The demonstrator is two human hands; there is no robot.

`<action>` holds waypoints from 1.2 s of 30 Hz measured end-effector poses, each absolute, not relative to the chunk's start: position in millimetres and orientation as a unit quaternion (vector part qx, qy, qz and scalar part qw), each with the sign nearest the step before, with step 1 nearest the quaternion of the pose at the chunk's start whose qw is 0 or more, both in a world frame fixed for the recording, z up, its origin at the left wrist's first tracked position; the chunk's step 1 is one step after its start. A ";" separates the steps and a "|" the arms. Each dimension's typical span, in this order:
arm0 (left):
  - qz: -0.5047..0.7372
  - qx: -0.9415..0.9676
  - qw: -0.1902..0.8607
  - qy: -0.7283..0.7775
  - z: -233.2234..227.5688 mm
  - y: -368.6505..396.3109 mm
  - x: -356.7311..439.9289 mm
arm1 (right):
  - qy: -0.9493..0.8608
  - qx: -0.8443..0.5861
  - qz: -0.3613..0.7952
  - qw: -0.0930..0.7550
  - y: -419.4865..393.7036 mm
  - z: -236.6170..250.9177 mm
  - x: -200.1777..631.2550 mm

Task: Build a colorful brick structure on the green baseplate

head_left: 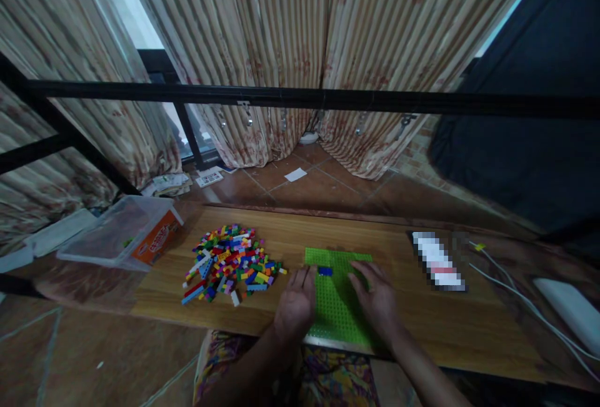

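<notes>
A green studded baseplate [344,313] lies on the wooden table in front of me. One blue brick [325,271] sits on it near the upper left corner. My left hand [296,302] rests at the plate's left edge, its fingers stretched forward and the tips close to the blue brick. Over the right side of the plate is my right hand [377,297], with thumb and fingers apart and nothing seen between them. To the left of my left hand, a pile of loose toy bricks [232,260] in many colours spreads over the table.
A clear plastic box [107,232] with an orange label stands at the table's left end. On the right lie a blurred-out phone-like object [438,261], white cables [510,288] and a white device [569,313]. A dark metal rail [290,95] crosses before striped curtains [272,32].
</notes>
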State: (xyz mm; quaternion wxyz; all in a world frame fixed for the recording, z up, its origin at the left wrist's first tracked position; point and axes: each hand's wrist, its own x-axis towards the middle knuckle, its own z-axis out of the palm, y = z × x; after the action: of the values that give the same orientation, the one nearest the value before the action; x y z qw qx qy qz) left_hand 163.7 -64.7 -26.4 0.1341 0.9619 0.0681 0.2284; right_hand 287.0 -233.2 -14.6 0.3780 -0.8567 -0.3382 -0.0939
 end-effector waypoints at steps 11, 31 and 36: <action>0.234 0.958 0.165 0.032 -36.7 -77.2 144.1 | -0.369 -0.898 -0.132 0.199 -249.8 -48.7 257.7; 0.235 0.916 0.262 0.194 -10.5 -30.9 20.0 | -0.476 -0.810 -0.042 0.340 -134.6 -6.3 182.6; 0.262 0.909 0.222 0.237 -18.0 -7.7 9.6 | -0.458 -0.821 -0.029 0.341 -107.6 -3.3 197.6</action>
State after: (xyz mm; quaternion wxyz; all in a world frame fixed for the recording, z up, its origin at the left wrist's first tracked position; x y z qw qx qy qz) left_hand 9.6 -7.7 -18.0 0.2218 0.9087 0.2368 0.2624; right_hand 197.6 -107.6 -3.3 0.3408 -0.8208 -0.4576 -0.0288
